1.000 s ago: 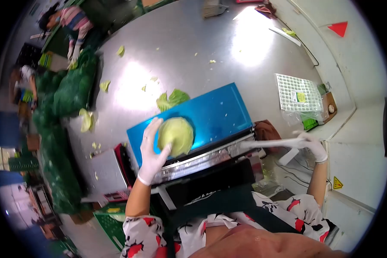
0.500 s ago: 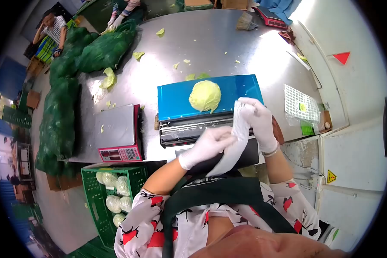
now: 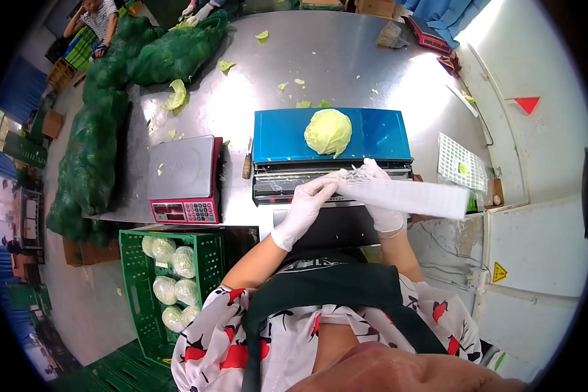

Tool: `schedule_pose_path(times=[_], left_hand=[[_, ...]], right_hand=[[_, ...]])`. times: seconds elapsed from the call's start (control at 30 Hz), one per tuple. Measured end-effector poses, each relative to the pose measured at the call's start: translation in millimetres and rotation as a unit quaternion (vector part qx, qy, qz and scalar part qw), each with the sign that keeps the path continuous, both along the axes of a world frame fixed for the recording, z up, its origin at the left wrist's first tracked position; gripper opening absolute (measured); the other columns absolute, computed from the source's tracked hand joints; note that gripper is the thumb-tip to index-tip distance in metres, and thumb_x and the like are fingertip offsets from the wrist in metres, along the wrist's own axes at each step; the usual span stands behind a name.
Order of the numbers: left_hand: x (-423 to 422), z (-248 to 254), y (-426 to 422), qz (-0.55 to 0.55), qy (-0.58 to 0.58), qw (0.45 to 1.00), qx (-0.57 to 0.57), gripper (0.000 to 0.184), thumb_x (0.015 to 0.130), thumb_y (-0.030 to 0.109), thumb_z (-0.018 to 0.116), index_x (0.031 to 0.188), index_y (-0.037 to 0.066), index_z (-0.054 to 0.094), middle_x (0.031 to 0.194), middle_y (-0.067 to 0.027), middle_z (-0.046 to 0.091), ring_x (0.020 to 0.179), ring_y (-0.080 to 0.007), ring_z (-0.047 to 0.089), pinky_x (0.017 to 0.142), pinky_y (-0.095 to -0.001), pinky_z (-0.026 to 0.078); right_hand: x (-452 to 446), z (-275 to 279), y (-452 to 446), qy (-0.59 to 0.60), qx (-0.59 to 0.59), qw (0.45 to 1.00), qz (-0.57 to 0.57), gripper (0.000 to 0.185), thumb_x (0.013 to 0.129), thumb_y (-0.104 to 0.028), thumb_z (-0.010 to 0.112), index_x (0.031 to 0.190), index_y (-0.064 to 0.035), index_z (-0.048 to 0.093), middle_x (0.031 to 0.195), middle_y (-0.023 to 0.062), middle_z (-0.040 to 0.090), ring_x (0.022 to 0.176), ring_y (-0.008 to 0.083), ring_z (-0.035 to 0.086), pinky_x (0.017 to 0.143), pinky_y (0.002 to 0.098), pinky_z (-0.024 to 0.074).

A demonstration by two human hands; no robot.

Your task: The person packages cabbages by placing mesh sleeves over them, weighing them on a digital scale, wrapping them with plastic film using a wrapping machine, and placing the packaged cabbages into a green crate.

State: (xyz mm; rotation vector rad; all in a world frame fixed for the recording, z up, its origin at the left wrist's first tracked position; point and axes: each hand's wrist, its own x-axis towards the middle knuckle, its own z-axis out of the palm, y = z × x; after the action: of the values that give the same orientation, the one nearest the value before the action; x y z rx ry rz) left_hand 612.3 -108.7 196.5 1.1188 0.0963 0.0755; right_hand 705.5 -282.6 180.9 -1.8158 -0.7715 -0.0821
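Note:
A pale green cabbage (image 3: 328,132) rests on the blue top of a wrapping machine (image 3: 277,135). In front of it, both my gloved hands hold a white foam mesh net (image 3: 411,196). My left hand (image 3: 305,208) pinches the net's left end. My right hand (image 3: 380,196) is closed round the same end, partly behind the net, whose loose part stretches out to the right. The machine's metal rollers lie just beyond my hands.
A scale (image 3: 181,170) stands left, with a knife (image 3: 247,160) beside it. A green crate (image 3: 134,287) holds several wrapped cabbages. Green net sacks (image 3: 95,147) line the far left. Two people are behind them. A sticker sheet (image 3: 462,163) lies right.
My left hand has left the cabbage and come to the net. The net, earlier stretched between my right hand and the machine, then hanging down, now points right. The view has shifted.

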Motion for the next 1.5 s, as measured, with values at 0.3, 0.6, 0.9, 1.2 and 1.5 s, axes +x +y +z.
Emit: schedule_pose_path(times=[0.3,0.6,0.9,1.2,1.5], left_hand=[[-9.0,-14.6,37.1,0.0,0.063,0.954,-0.294,0.031,0.103,0.027,0.053,0.123,0.003,0.056,0.103,-0.0032,0.066,0.091,-0.0157,0.064,0.083,-0.0297,0.053],[-1.1,-34.2,35.9,-0.013,0.098,0.946,0.31,0.043,0.094,0.035,0.066,0.123,0.005,0.058,0.089,-0.0201,0.07,0.074,-0.0246,0.07,0.069,-0.0348,0.054],[119.8,-23.3,81.1,-0.017,0.093,0.753,0.652,0.117,0.069,0.058,0.08,0.152,-0.003,0.024,0.132,-0.0236,0.058,0.111,-0.0356,0.065,0.093,-0.0411,0.054],[161.6,-19.4,51.9,-0.066,0.099,0.793,0.598,0.117,0.065,0.064,0.079,0.155,0.012,0.026,0.133,-0.0199,0.058,0.121,-0.0338,0.06,0.103,-0.0395,0.048],[171.1,-9.3,41.4,-0.09,0.079,0.745,0.656,0.118,0.063,0.064,0.078,0.155,0.011,0.026,0.135,-0.018,0.056,0.116,-0.0312,0.063,0.097,-0.0394,0.052]], right_hand=[[10.3,-44.2,-38.6,0.434,0.039,0.831,0.346,0.023,0.094,-0.012,0.06,0.114,-0.0001,0.065,0.106,0.0062,0.068,0.095,0.0185,0.063,0.088,0.0309,0.0499],[52.8,51.3,22.1,-0.032,-0.152,0.988,0.001,0.02,0.082,-0.013,0.078,0.1,-0.0069,0.071,0.094,0.007,0.069,0.087,0.0196,0.065,0.078,0.03,0.0522],[111.7,32.3,81.2,-0.19,-0.324,0.919,0.12,0.042,0.08,-0.024,0.074,0.121,-0.0198,0.067,0.118,0.0069,0.062,0.112,0.0282,0.058,0.093,0.0375,0.051],[139.1,37.1,29.6,-0.14,-0.288,0.946,0.057,0.031,0.083,-0.024,0.074,0.112,-0.0173,0.065,0.111,0.005,0.061,0.105,0.0242,0.061,0.087,0.0344,0.0519],[148.3,39.1,16.9,-0.125,-0.297,0.944,0.071,0.028,0.08,-0.021,0.076,0.103,-0.0137,0.063,0.098,0.0037,0.059,0.091,0.0222,0.062,0.077,0.0329,0.0523]])
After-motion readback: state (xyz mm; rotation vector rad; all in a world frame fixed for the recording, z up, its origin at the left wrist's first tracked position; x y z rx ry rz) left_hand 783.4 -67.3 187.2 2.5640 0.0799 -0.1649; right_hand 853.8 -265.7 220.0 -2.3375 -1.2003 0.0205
